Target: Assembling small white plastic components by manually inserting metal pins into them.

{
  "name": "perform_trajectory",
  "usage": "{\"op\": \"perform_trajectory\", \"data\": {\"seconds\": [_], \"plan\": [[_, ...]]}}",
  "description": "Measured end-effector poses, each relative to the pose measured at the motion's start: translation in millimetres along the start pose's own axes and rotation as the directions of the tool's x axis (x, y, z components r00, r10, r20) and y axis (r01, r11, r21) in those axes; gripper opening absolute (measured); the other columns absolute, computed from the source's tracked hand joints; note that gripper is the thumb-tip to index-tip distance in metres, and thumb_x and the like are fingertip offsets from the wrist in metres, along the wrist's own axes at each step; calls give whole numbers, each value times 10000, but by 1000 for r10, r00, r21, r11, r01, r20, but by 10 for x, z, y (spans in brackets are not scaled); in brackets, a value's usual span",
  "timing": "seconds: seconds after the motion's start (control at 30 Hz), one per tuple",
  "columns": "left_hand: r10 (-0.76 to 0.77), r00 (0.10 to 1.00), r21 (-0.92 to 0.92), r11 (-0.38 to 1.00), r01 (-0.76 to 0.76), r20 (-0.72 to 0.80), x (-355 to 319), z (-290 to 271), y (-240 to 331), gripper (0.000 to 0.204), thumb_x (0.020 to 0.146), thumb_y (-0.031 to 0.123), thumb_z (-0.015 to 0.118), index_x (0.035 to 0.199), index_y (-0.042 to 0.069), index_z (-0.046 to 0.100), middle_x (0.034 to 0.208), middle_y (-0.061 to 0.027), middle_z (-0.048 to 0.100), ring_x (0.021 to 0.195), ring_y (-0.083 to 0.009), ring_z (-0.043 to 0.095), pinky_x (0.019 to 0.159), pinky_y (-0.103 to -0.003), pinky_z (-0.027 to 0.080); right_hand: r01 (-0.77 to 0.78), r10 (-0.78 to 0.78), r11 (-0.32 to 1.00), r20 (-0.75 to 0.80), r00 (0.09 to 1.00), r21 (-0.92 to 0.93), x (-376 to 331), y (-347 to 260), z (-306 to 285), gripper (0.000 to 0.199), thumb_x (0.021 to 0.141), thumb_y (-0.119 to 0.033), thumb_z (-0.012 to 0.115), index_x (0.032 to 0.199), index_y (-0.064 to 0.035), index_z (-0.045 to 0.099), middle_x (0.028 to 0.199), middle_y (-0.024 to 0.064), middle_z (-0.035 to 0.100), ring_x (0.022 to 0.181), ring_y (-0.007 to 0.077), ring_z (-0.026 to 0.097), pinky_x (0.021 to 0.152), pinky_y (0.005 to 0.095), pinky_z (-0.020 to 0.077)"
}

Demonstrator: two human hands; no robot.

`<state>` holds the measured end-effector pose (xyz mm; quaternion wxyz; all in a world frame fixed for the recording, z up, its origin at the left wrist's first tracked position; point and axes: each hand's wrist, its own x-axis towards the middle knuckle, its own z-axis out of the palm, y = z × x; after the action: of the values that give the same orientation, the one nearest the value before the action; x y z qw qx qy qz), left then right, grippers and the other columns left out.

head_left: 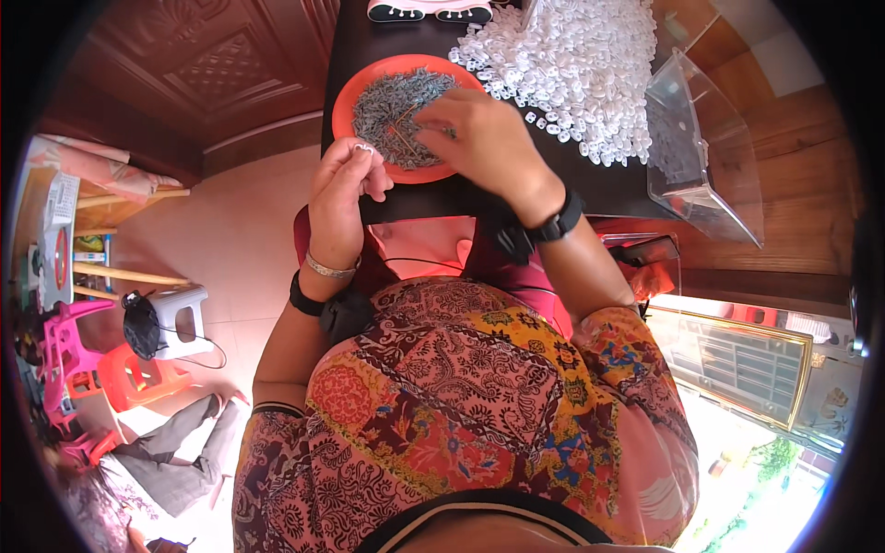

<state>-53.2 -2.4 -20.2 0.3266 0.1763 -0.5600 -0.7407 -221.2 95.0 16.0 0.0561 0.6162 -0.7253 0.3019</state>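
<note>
An orange plate (344,97) holds a heap of small grey metal pieces (387,111) on a dark table (364,46). My left hand (338,198) is at the plate's near left rim, fingers pinched on a small white ring-shaped piece (364,147). My right hand (484,143) lies over the plate's right side, fingertips down among the grey pieces; what they grip is hidden. Both wrists carry dark bands, and the left also wears a metal bangle.
A large heap of small white plastic pieces (576,69) covers the table right of the plate. A clear plastic container (705,147) stands at the table's right edge. A shoe (429,11) lies at the far end. Stools (175,318) and clutter stand on the floor at left.
</note>
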Motion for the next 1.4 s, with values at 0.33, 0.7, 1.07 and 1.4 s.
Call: {"op": "perform_trajectory", "data": {"seconds": [0.33, 0.7, 1.07, 1.4], "plan": [[-94, 995, 60, 994, 91, 42, -10, -43, 26, 213, 946, 186, 441, 857, 24, 547, 680, -24, 507, 623, -109, 483, 600, -236, 395, 7, 17, 965, 86, 996, -263, 127, 413, 305, 128, 774, -231, 653, 778, -103, 645, 775, 70, 622, 765, 281, 628, 639, 403, 511], [-81, 994, 46, 996, 77, 69, 26, 37, 45, 187, 926, 159, 467, 805, 27, 523, 610, 0, 467, 569, -82, 431, 562, -231, 372, -111, 111, 994, 13, 994, 7, 108, 416, 197, 256, 841, -310, 649, 782, -61, 641, 629, 120, 588, 580, 303, 580, 531, 391, 435], [-101, 983, 126, 989, 82, 155, 89, 101, 20, 221, 942, 191, 460, 854, 16, 562, 681, -11, 511, 614, -93, 465, 601, -229, 389, -443, 383, 725, 225, 896, 528, 85, 400, 180, 402, 896, -377, 620, 748, -4, 607, 582, 24, 468, 553, 120, 424, 529, 301, 380], [255, 915, 415, 830, -373, 313, 228, 221, -39, 123, 869, 90, 566, 896, -28, 587, 831, -72, 551, 716, -147, 522, 652, -267, 422, -331, 283, 776, 174, 943, 536, 91, 127, 126, 397, 904, -348, 593, 748, 15, 622, 612, 120, 557, 569, 187, 527, 567, 339, 436]]}}
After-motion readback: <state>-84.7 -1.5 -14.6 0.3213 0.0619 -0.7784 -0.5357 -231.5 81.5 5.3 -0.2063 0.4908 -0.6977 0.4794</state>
